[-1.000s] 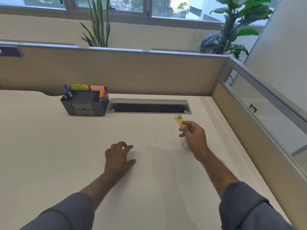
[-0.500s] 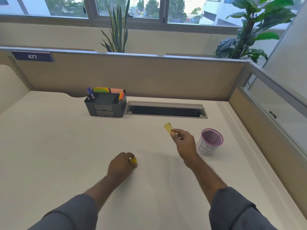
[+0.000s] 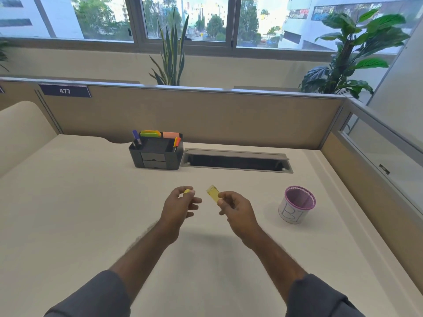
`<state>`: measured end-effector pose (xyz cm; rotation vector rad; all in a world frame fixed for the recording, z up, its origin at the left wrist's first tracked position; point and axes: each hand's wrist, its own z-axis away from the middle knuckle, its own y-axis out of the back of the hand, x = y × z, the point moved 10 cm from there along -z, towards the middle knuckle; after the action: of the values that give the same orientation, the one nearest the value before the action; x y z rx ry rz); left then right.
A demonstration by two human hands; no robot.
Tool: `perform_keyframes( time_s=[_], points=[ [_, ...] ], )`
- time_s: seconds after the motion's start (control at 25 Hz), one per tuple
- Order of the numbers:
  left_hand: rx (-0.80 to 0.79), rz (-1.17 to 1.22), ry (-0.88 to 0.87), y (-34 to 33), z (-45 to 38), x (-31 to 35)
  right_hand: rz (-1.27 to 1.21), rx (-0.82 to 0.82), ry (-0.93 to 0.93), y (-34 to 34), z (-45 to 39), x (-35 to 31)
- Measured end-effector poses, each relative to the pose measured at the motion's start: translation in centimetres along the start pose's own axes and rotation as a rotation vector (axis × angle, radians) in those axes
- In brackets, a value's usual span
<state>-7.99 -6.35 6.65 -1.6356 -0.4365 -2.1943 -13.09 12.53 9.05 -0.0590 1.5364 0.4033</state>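
Observation:
Above the middle of the white desk [image 3: 80,225], my left hand [image 3: 178,207] pinches a small yellow piece [image 3: 187,191] between thumb and fingertips. My right hand [image 3: 235,209] pinches a translucent yellow block [image 3: 212,193], which sticks up and to the left from its fingers. The two yellow pieces are a short gap apart and do not touch. Both hands are raised off the desk.
A purple mesh cup [image 3: 297,204] with a white label stands to the right of my right hand. A dark desk organiser [image 3: 156,154] with pens and sticky notes stands at the back, beside an open cable slot [image 3: 235,160]. Partition walls close the back and right.
My left hand picked the small yellow piece up off the desk and lifted it. My right hand brought the yellow block left toward it. The hands are now close together.

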Motion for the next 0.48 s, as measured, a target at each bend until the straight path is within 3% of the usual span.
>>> perform_keyframes(
  time_s=[0.12,0.28,0.48],
  points=[
    [-0.022,0.081,0.114,-0.3,0.2,-0.2,0.009,-0.051,0.033,-1.2,0.6,-0.9],
    [-0.016,0.366,0.310,-1.3,1.1,-0.9,0.070,-0.067,0.072,-1.6,1.3,-1.7],
    [0.028,0.484,0.247,-1.7,1.4,0.4,0.086,-0.043,0.096,-1.5,1.8,-2.2]
  ],
)
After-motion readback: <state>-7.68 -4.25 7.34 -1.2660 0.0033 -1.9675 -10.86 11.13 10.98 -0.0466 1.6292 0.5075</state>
